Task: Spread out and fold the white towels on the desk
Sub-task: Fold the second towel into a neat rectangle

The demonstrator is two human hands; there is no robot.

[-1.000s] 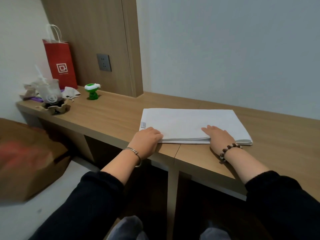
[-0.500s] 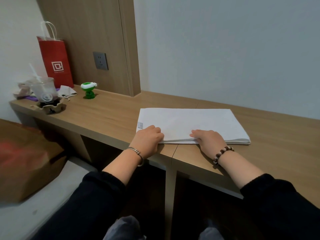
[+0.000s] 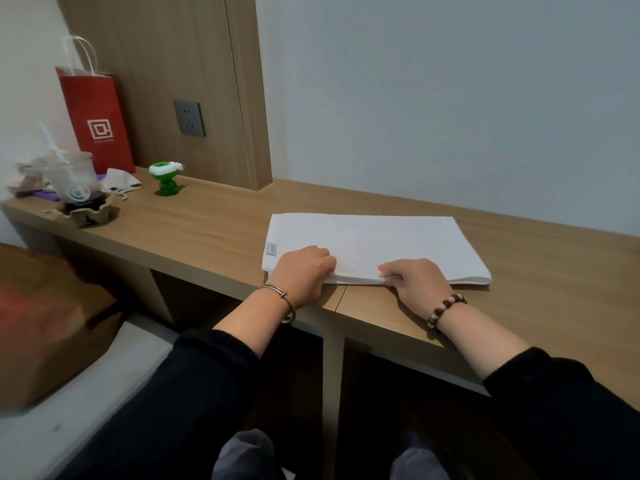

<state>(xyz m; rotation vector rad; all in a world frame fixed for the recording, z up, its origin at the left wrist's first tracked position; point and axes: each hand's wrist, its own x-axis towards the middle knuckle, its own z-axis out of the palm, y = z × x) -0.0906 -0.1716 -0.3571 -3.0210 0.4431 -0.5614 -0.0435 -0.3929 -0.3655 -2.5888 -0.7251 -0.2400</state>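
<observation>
A white towel lies folded into a flat rectangle on the wooden desk, its layered edge toward me and a small label at its near left corner. My left hand grips the near edge at the left, fingers curled over the layers. My right hand pinches the same edge near the middle, thumb against the layers. The towel's right part lies free.
At the desk's far left stand a red paper bag, a plastic cup with a straw in a holder, and a green toy. A wall socket is on the wood panel. A brown paper bag sits on the seat at left.
My right hand has slid left along the towel's near edge, from near the right end toward the middle, and now pinches it. My left hand stays at the left corner.
</observation>
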